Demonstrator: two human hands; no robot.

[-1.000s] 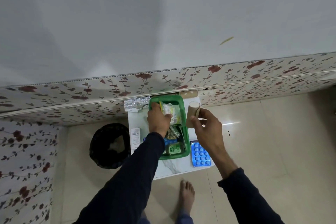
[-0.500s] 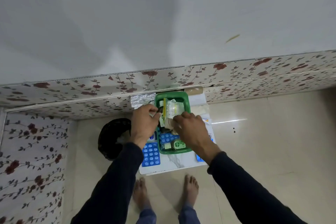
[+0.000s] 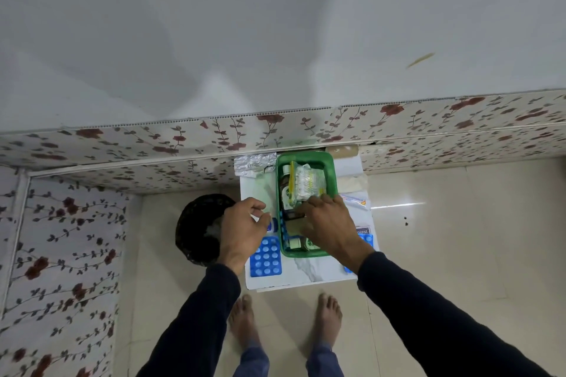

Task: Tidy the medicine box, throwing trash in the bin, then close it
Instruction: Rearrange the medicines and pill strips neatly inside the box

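The green medicine box [image 3: 306, 158] stands open on a small white table [image 3: 309, 277] against the wall. Inside it lie a clear packet [image 3: 309, 182] and a dark bottle [image 3: 287, 193], with small green packs at the near end. My right hand [image 3: 329, 228] reaches into the box, palm down, fingertips on the near ends of the packet and bottle; any grip is hidden. My left hand [image 3: 245, 229] hovers left of the box with fingers loosely curled and nothing visibly in them. The black bin [image 3: 196, 229] stands on the floor left of the table.
On the table lie a blue blister pack [image 3: 266, 257], a silver blister strip [image 3: 254, 162], a tube [image 3: 353, 200], a small carton [image 3: 364, 230] and a cardboard roll [image 3: 341, 150]. My bare feet stand before the table. Floral wall panels run behind and left.
My left hand has drawn back from the box's left rim toward the bin side. My right hand, which earlier held the cardboard roll, has settled deeper over the box's contents.
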